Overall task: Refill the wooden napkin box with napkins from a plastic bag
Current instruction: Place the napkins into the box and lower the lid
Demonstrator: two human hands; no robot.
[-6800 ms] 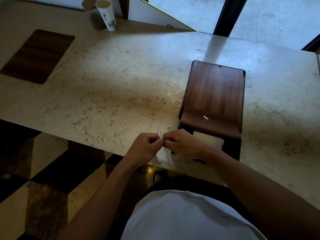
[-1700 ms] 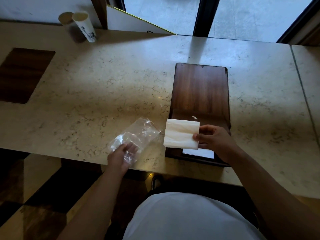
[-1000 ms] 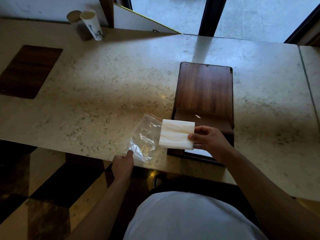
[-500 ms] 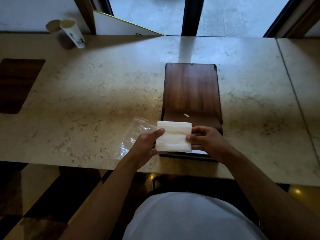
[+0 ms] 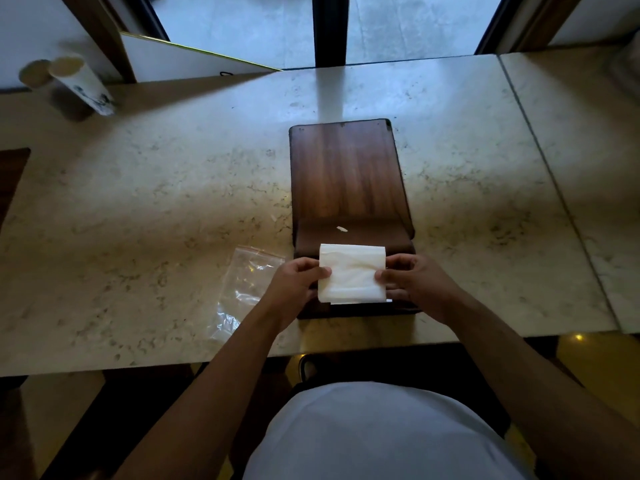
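Observation:
A dark wooden napkin box (image 5: 346, 174) lies on the marble counter (image 5: 156, 202), its open end toward me. Over that opening I hold a white stack of napkins (image 5: 351, 273) with both hands. My left hand (image 5: 294, 289) grips its left edge and my right hand (image 5: 419, 285) grips its right edge. A thin strip of white shows just under the stack at the box mouth. The empty clear plastic bag (image 5: 242, 289) lies flat on the counter, left of my left hand.
A paper cup (image 5: 81, 84) lies tipped at the far left of the counter. A small white scrap (image 5: 342, 229) sits on the box lid. A white board (image 5: 194, 62) leans at the back. The counter's near edge runs just below my wrists.
My left hand let go of the plastic bag, which now lies on the counter, and took the napkin stack's left edge. The stack moved right, over the box opening.

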